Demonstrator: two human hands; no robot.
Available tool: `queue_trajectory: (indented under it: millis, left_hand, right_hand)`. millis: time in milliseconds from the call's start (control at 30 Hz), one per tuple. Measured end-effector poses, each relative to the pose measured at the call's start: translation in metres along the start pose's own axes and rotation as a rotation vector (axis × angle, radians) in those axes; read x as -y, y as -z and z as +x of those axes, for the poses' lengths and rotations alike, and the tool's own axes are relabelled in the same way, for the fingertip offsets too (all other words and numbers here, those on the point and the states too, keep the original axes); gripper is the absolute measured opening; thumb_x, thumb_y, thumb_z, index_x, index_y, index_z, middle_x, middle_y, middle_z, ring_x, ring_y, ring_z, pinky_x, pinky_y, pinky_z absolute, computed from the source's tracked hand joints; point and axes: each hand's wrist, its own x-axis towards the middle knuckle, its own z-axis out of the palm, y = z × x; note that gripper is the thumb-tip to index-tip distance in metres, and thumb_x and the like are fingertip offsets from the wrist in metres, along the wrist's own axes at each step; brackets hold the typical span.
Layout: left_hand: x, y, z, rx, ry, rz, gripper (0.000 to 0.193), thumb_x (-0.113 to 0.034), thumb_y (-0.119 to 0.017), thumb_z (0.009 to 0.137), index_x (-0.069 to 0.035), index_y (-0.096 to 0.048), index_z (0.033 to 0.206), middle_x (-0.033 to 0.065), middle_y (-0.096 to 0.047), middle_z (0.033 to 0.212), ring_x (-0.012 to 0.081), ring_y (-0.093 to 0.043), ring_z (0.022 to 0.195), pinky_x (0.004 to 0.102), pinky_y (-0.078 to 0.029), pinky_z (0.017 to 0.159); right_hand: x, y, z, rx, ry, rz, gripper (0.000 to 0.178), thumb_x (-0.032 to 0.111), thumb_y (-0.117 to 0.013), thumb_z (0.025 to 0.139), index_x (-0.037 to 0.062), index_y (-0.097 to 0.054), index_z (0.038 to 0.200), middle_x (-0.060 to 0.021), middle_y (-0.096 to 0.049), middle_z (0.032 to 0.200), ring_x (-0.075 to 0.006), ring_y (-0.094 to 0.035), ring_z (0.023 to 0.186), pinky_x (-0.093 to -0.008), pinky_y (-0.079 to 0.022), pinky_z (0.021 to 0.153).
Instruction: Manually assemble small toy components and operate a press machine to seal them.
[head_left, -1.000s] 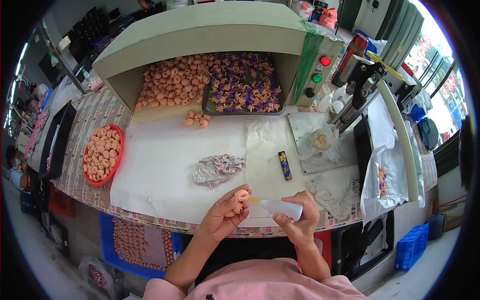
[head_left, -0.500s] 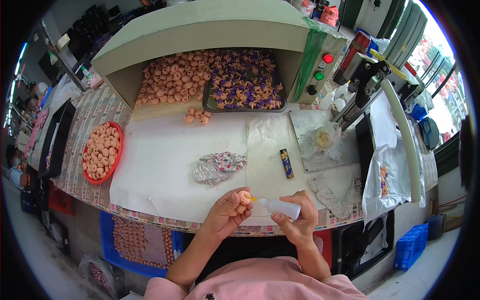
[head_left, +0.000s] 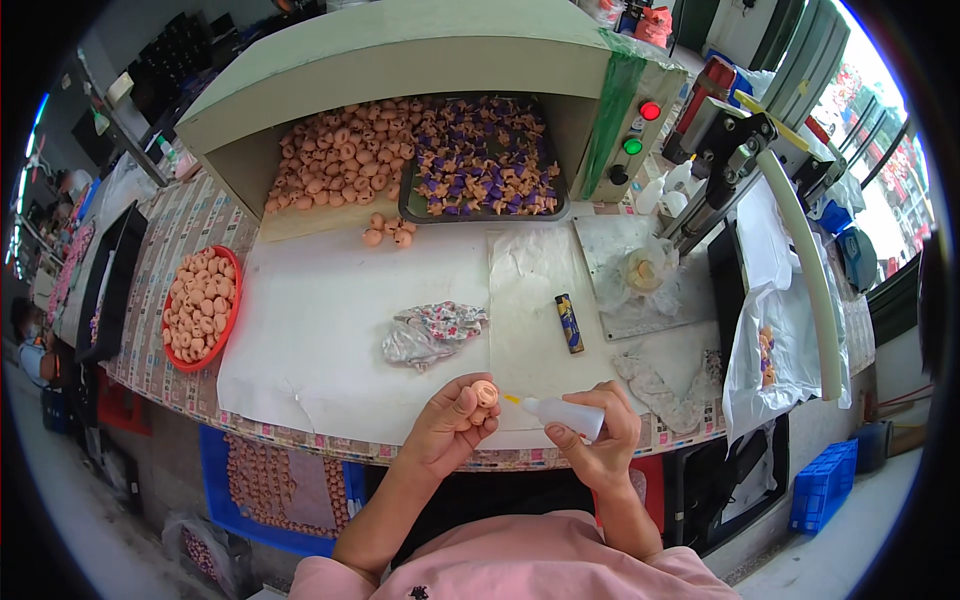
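Over the table's front edge, my left hand [head_left: 436, 428] is closed on small peach-coloured doll heads [head_left: 485, 394]. One sits at the fingertips with an opening facing up, and at least one more lies below it, partly covered by fingers. My right hand [head_left: 606, 446] grips a white squeeze bottle [head_left: 570, 416] lying nearly sideways. Its yellow nozzle [head_left: 512, 399] points at the upper head, with a small gap between them. A crumpled floral cloth [head_left: 436, 333] lies beyond my hands, and a dark blue and yellow tube [head_left: 569, 323] lies to its right.
A red basket [head_left: 236, 300] of similar heads stands at left. Under a grey-green hood [head_left: 400, 60] lie a heap of heads [head_left: 345, 155] and a dark tray [head_left: 480, 218] of purple-and-tan figure parts. A metal press [head_left: 720, 170] stands at right, beside a plastic-lined box [head_left: 760, 405].
The bottle's nozzle has drawn back from the upper head, leaving a gap. The left hand with the heads has shifted slightly left.
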Motion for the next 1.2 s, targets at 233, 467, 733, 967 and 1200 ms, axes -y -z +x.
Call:
queue_trajectory:
  millis: [233,467,733,967,1200]
  left_hand:
    - [0.004,-0.003,0.001,0.01,-0.021,-0.011,0.039,-0.022,-0.069,0.085,-0.008,-0.057,0.121,0.0065,-0.061,0.111,0.0154,-0.06,0.093,0.0288,-0.052,0.078]
    - [0.008,-0.003,0.003,-0.008,-0.037,-0.031,0.04,-0.014,-0.068,0.087,-0.008,-0.056,0.124,0.008,-0.06,0.119,0.0152,-0.061,0.096,0.0286,-0.053,0.08]
    - [0.009,-0.001,0.004,-0.009,-0.028,-0.041,0.039,-0.01,-0.068,0.086,-0.008,-0.057,0.123,0.008,-0.06,0.119,0.0158,-0.061,0.098,0.0296,-0.053,0.08]
    - [0.011,0.002,0.005,-0.011,-0.009,-0.008,0.04,-0.013,-0.07,0.084,-0.012,-0.059,0.122,0.0082,-0.059,0.119,0.0196,-0.058,0.103,0.0304,-0.051,0.08]
    - [0.011,-0.004,0.005,-0.021,-0.008,-0.002,0.04,-0.015,-0.072,0.083,-0.012,-0.059,0.12,0.0078,-0.06,0.117,0.0189,-0.06,0.1,0.0297,-0.051,0.08]
  right_hand:
    - [0.002,0.006,-0.003,-0.02,0.014,0.007,0.032,0.019,-0.083,0.068,0.0011,-0.065,0.088,-0.0077,-0.056,0.072,-0.0188,-0.052,0.061,-0.0295,-0.04,0.054]
    - [0.0,0.009,-0.002,-0.01,0.039,0.023,0.03,0.014,-0.082,0.068,0.0016,-0.066,0.089,-0.0089,-0.06,0.074,-0.0196,-0.054,0.061,-0.0299,-0.042,0.054]
    - [-0.008,0.006,-0.005,-0.001,0.007,0.039,0.032,0.018,-0.083,0.066,0.0,-0.065,0.086,-0.0078,-0.057,0.072,-0.0185,-0.052,0.062,-0.0295,-0.04,0.055]
    - [-0.01,0.011,-0.006,-0.014,-0.027,0.007,0.033,0.02,-0.082,0.067,0.0002,-0.065,0.086,-0.0078,-0.057,0.072,-0.0185,-0.051,0.062,-0.0295,-0.039,0.055]
    - [-0.011,0.011,-0.005,-0.048,-0.009,0.01,0.034,0.023,-0.082,0.069,0.0003,-0.065,0.087,-0.0073,-0.056,0.071,-0.0181,-0.051,0.062,-0.0291,-0.039,0.055]
